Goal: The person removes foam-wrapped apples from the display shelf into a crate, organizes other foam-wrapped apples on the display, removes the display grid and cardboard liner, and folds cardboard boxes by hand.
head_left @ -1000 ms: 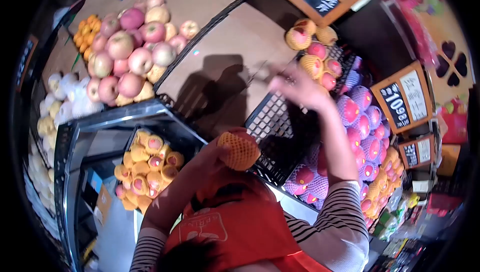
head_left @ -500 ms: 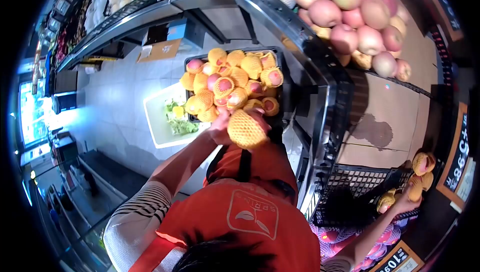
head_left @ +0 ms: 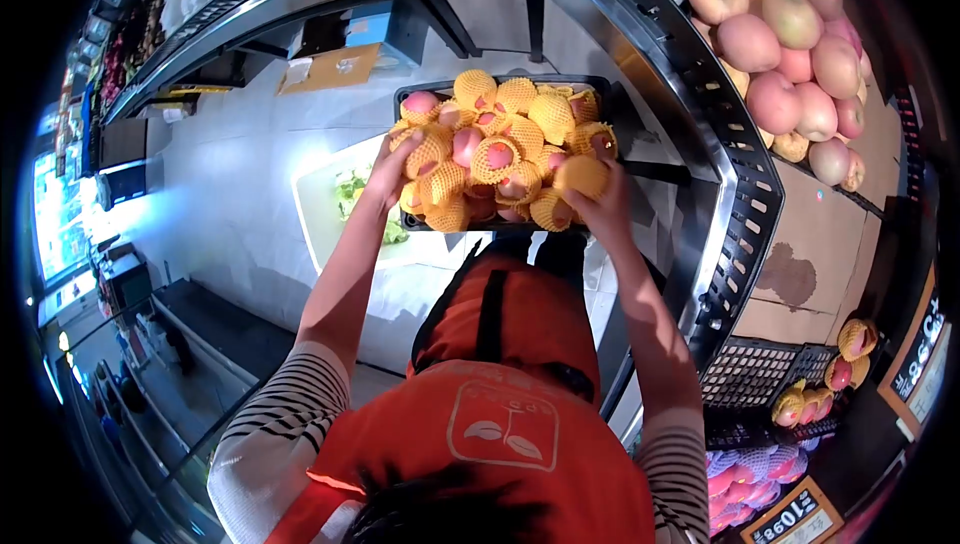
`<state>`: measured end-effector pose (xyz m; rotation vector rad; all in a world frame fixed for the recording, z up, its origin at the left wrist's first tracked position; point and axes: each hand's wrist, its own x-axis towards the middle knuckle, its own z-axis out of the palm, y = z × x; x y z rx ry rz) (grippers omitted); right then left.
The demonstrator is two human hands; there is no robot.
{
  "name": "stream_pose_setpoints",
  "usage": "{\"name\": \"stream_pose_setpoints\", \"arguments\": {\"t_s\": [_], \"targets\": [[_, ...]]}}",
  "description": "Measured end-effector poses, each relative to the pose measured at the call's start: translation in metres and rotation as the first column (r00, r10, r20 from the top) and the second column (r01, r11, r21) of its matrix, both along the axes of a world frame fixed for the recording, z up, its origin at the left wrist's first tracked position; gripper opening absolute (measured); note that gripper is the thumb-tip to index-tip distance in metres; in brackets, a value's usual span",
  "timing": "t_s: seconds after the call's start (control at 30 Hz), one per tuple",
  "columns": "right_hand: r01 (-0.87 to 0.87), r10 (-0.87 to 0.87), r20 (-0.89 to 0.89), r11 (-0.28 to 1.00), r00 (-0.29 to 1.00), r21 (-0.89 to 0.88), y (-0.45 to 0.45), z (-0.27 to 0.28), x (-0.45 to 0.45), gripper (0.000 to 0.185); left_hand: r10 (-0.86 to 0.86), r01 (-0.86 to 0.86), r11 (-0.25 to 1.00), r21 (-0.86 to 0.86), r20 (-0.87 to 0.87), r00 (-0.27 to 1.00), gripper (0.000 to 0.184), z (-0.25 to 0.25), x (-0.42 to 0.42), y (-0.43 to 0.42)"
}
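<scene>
A black crate (head_left: pixel 600 94) heaped with apples in yellow foam nets sits in front of my legs. At the heap's left side my left hand (head_left: pixel 388 174) is closed around a netted apple (head_left: pixel 428 151). On the opposite side my right hand (head_left: pixel 608 206) has its fingers and thumb round another netted apple (head_left: pixel 583 176). Both apples lie on or against the heap; their undersides are hidden. More netted apples (head_left: pixel 498 156) fill the space between my hands, some showing pink skin through the net openings.
A pale bin (head_left: pixel 312 229) with leafy scraps (head_left: pixel 350 189) stands on the floor, partly behind the crate. To the right, a metal-edged display (head_left: pixel 715 194) holds bare apples (head_left: pixel 800 64), a black crate (head_left: pixel 745 374) with a few netted apples (head_left: pixel 857 339), and price signs (head_left: pixel 795 519).
My right hand has left the display crate at right and come to the floor crate's heap. My left hand moved left; the netted apple held near the crate's front is no longer there. The view shifted.
</scene>
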<state>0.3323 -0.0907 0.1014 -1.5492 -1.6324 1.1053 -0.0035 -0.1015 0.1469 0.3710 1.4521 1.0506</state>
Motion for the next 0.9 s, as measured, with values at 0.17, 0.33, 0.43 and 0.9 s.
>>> {"name": "stream_pose_setpoints", "arguments": {"t_s": [0.17,0.33,0.43,0.9], "targets": [[0.075,-0.108,0.477,0.993,0.873,0.087,0.032,-0.051,-0.053,0.073,0.006,0.306,0.937,0.171,-0.881,0.474,0.073,-0.108,-0.011,0.057],[0.057,-0.049,0.335,0.998,0.941,-0.014,0.017,-0.098,-0.075,0.099,-0.225,0.378,0.915,-0.14,-0.955,0.192,0.076,-0.104,0.027,0.072],[0.036,-0.019,0.271,0.998,0.962,-0.06,-0.001,-0.065,-0.077,0.103,-0.342,0.369,0.895,-0.253,-0.918,0.201,0.078,-0.107,0.033,0.074],[-0.434,0.199,-0.663,0.876,0.722,-0.21,-0.045,0.102,0.027,0.052,-0.019,0.806,0.58,0.113,-0.988,0.152,0.09,-0.145,-0.037,0.052]]}}
